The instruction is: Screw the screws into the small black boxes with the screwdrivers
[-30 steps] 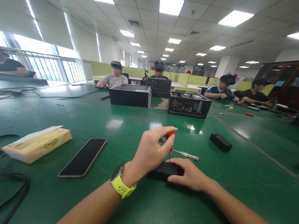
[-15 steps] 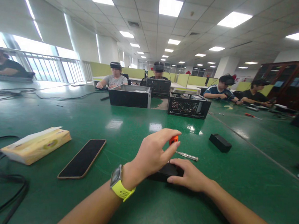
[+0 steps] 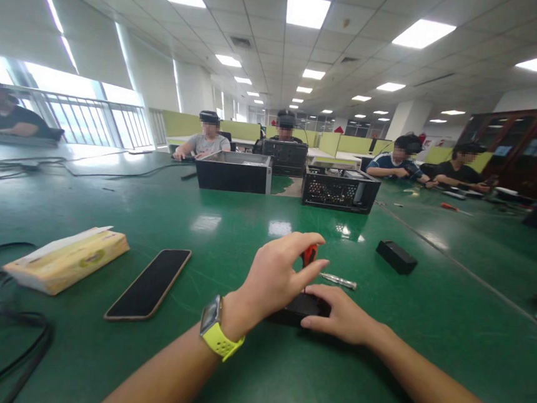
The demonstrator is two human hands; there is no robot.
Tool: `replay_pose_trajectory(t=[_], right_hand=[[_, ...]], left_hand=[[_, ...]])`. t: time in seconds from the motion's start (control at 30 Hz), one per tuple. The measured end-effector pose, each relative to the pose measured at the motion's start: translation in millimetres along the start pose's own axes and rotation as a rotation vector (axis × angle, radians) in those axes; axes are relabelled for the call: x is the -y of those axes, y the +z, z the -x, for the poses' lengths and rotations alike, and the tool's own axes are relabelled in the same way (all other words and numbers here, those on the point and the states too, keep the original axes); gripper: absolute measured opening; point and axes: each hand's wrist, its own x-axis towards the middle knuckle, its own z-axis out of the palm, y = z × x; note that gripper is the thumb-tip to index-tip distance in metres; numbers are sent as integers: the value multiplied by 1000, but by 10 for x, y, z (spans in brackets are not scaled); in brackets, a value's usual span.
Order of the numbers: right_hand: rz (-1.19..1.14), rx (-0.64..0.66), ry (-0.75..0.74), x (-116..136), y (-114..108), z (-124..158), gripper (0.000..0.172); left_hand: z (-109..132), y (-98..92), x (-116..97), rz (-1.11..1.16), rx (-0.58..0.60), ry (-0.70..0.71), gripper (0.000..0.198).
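My left hand (image 3: 277, 271), with a watch on a yellow-green strap (image 3: 220, 336) at its wrist, has its fingers around the orange-and-black handle of a screwdriver (image 3: 309, 255). The screwdriver stands upright, its thin shaft reaching down to the top of a black box-like part (image 3: 293, 315) on the green table. My right hand (image 3: 340, 316) grips the right end of that black part, thumb on the near side. Just behind the hands lies a slim silver screwdriver-like tool (image 3: 339, 281). The left half of the black part is partly hidden behind my left hand.
A second black block (image 3: 396, 256) lies to the right. On the left are a phone (image 3: 149, 284), a tissue pack (image 3: 68, 259) and black cables (image 3: 26, 337). Two computer cases (image 3: 234, 173) stand further back. Several people sit around the table's far side.
My left fingers have shifted slightly on the screwdriver handle, with thumb and forefinger a little wider apart, showing more of it. My right hand stays on the black part.
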Motion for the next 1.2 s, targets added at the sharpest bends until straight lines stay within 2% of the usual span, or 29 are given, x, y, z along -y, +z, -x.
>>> replay_pose_trajectory(t=[0.17, 0.37, 0.6, 0.73, 0.8, 0.9, 1.0, 1.07, 1.2], right_hand=[[-3, 3, 1, 4, -4, -2, 50], [-22, 0, -16, 8, -5, -3, 50], [-14, 5, -14, 5, 1, -8, 49], [-18, 13, -6, 21, -7, -5, 49], [-16, 16, -4, 25, -9, -4, 49], [-10, 11, -1, 17, -2, -8, 48], [-19, 16, -6, -1, 10, -13, 49], [-32, 19, -6, -11, 14, -11, 50], [-33, 14, 6, -27, 7, 6, 54]], left_hand=[[0, -7, -7, 51, 0, 11, 17], [-6, -29, -20, 86, 49, -7, 27], [-1, -14, -22, 91, 45, -20, 14], [15, 6, 4, 233, 62, -64, 26], [20, 16, 11, 261, 70, -82, 25], [9, 0, 0, 206, 48, -53, 18], [-16, -57, -25, 67, -21, -43, 22], [-33, -97, -41, -21, -24, -63, 25], [-61, -148, -56, -3, -35, -124, 31]])
